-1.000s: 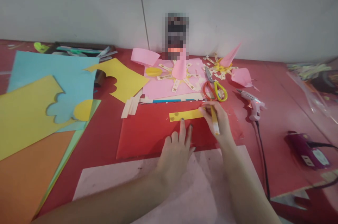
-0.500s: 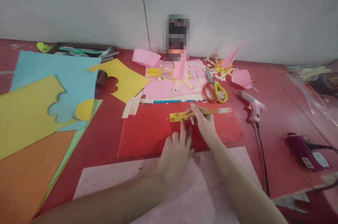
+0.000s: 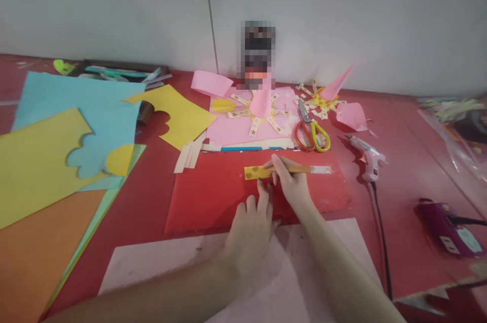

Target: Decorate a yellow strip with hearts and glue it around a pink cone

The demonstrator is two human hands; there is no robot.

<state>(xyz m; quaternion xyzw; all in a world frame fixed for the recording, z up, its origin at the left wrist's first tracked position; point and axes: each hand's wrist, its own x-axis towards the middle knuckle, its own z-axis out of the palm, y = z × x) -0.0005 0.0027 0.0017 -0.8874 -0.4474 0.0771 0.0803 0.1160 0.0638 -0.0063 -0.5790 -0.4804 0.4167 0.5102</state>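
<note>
Head view shows the right hand (image 3: 292, 188) with fingers pinched round one pen (image 3: 300, 168), over one yellow strip (image 3: 252, 173) on a red board (image 3: 209, 191). The left hand (image 3: 249, 224), fingers extended and slightly apart, has its index fingertip at the strip's near edge. One scissors (image 3: 322, 139), one glue gun (image 3: 371, 158), two pink cones (image 3: 261, 104) stand beyond.

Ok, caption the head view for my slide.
Left hand at a yellow strip, right hand holding a pen over it.
</note>
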